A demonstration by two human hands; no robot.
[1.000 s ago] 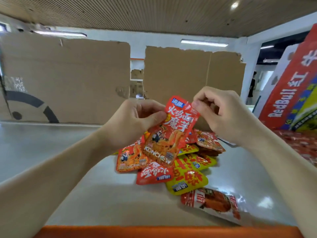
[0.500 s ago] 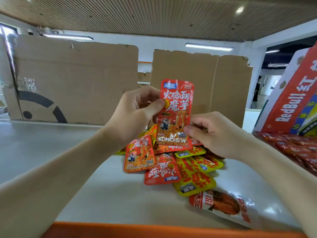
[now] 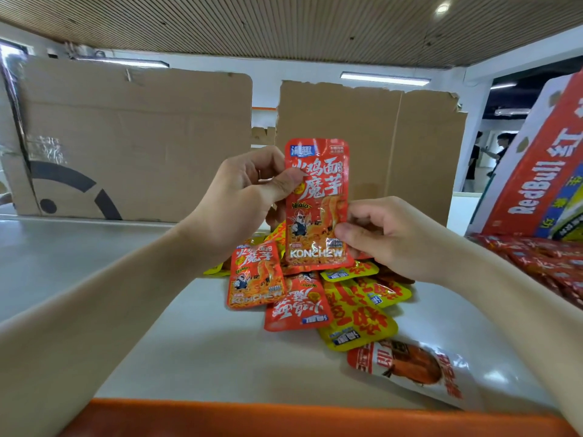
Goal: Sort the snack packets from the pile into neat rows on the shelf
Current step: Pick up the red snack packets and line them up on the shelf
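I hold a red KONCHEW snack packet (image 3: 317, 203) upright above the pile. My left hand (image 3: 243, 197) pinches its upper left edge between thumb and fingers. My right hand (image 3: 388, 238) pinches its lower right edge. Under it lies the pile of snack packets (image 3: 318, 294) on the white shelf (image 3: 202, 357): red ones at the left and middle, yellow ones (image 3: 359, 323) at the right. A larger white and red packet (image 3: 413, 370) lies apart near the front edge.
Cardboard sheets (image 3: 132, 140) stand along the back of the shelf. A Red Bull carton (image 3: 536, 171) leans at the right, with rows of red packets (image 3: 549, 263) below it. An orange edge strip (image 3: 284, 417) runs along the shelf front. People stand far back right.
The packet has turned from tilted to upright and risen a little. My right hand dropped from its top corner to its lower right edge.
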